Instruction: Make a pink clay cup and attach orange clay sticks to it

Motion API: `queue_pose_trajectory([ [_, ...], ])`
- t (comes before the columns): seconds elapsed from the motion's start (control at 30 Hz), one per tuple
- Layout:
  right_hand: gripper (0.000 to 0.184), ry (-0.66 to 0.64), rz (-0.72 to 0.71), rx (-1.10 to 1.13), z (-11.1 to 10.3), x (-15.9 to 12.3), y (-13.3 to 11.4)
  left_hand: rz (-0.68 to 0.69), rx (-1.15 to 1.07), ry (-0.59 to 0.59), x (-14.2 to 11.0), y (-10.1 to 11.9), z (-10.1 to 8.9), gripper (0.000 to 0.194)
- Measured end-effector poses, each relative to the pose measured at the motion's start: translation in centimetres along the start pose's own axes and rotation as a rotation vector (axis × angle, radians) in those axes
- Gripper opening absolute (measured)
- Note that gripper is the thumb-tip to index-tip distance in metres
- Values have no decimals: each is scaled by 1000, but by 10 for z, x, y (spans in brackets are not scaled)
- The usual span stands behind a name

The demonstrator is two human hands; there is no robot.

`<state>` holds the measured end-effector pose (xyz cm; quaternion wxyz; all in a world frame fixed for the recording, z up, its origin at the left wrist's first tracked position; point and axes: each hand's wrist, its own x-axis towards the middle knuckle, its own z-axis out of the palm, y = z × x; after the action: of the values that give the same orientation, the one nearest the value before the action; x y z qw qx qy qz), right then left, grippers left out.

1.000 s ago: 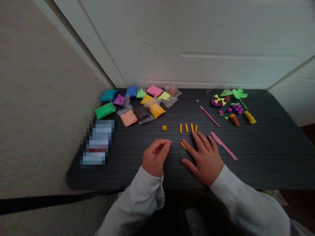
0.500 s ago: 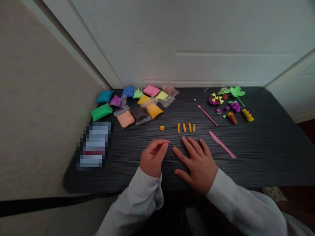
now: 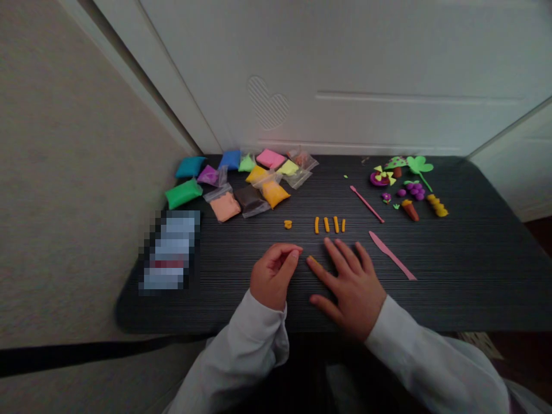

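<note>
My right hand (image 3: 356, 287) lies palm down on the dark table with its fingers spread. Its index fingertip presses on a thin roll of orange clay (image 3: 316, 262), mostly hidden under the finger. Just left of it, my left hand (image 3: 273, 276) is closed, thumb and index finger pinched together; whatever they may hold is too small to make out. Beyond my fingers stand several short orange clay sticks (image 3: 326, 225) in a row. A small orange clay lump (image 3: 288, 224) lies apart to their left.
Bagged coloured clay, including an orange packet (image 3: 276, 194), lies at back left, with a blurred-out phone (image 3: 170, 251) nearer me. A pink clay knife (image 3: 391, 255) and a thin pink tool (image 3: 366, 204) lie right. Finished clay pieces, among them purple grapes (image 3: 416, 191), sit at back right.
The whole view has shifted slightly to the right. Under my right index finger, a little less of the orange roll shows. Both hands keep nearly the same pose.
</note>
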<state>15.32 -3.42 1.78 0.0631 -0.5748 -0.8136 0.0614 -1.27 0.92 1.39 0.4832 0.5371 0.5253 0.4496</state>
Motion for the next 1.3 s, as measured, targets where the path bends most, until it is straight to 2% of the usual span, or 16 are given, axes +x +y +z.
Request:
queue_pose_trajectory([
  [0.07, 58, -15, -27, 11, 0, 0, 0, 10, 7, 0, 0, -1, 0, 12],
  [0.17, 55, 38, 105, -40, -1, 1, 1, 15, 2, 11, 0, -2, 0, 12],
  [0.2, 56, 36, 107, -46, -1, 1, 1, 14, 2, 6, 0, -1, 0, 13],
  [0.3, 57, -33, -63, -7, -2, 1, 1, 4, 11, -17, 0, 0, -1, 12],
  [0.33, 56, -41, -72, -4, -2, 1, 0, 4, 12, -18, 0, 0, -1, 12],
  [0.47, 56, 12, 82, -55, -2, 2, 1, 1, 0, -5, 0, 0, -2, 12],
  [0.6, 56, -41, -71, -19, 0, 1, 0, -2, -7, -20, 0, 0, -2, 12],
  [0.63, 56, -41, -70, -24, 0, 2, 0, -3, -4, -19, -1, 1, -2, 12],
  [0.73, 56, 12, 68, -75, 1, 3, 1, 0, -2, -17, 0, 1, -3, 13],
  [0.77, 57, 16, 73, -78, 1, 4, 1, 2, -3, -21, 0, 1, -3, 13],
  [0.9, 57, -47, -85, -27, 1, 4, 0, 1, -9, -19, 0, 1, -3, 13],
  [1.03, 57, 12, 66, -63, 0, 5, 1, 3, -11, -8, 0, 2, -2, 12],
  [1.17, 58, -37, -75, -19, -2, 7, 2, 2, -13, -20, 0, 2, -2, 13],
  [1.2, 58, -37, -75, -18, -2, 7, 3, 2, -13, -15, 0, 1, -2, 13],
  [1.3, 57, 6, 39, -56, -2, 8, 3, 3, -21, -5, 1, -1, -2, 13],
])
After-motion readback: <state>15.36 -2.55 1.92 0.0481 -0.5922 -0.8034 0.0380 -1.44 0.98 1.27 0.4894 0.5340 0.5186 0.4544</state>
